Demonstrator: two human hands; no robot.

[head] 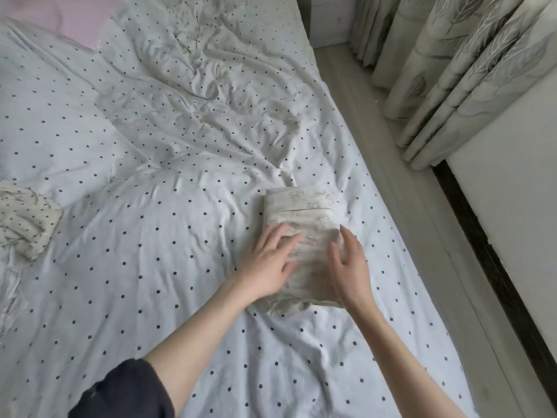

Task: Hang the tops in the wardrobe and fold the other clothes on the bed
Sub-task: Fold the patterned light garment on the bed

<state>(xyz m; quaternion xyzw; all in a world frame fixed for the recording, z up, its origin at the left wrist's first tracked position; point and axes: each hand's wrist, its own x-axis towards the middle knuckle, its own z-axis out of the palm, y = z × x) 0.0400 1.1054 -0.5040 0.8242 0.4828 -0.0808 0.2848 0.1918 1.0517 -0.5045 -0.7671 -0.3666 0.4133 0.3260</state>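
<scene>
Head view: a person's two bare forearms reach forward over a bed (180,182) covered in white, dark-dotted bedding.
Folded garment (301,212): a cream, faintly patterned bundle, folded into a compact rectangle, lying flat on the bedding near the bed's right edge.
Left hand (268,260): fingers straight and spread, palm down, resting on the near left part of the folded garment.
Right hand (349,263): fingers loosely extended and slightly apart, placed along the garment's right side; whether it presses the cloth or only touches it cannot be told.
Second cloth (25,218): a crumpled cream piece with dark dots, unfolded, at the left edge of the bed, well apart from the hands.
Sleeve (126,390): dark, pushed up on the left arm.
Curtain (458,64): leaf-patterned, hanging beside the bed on the right, above a pale floor (391,188).
Pink sheet (66,16): showing at the top left.
</scene>
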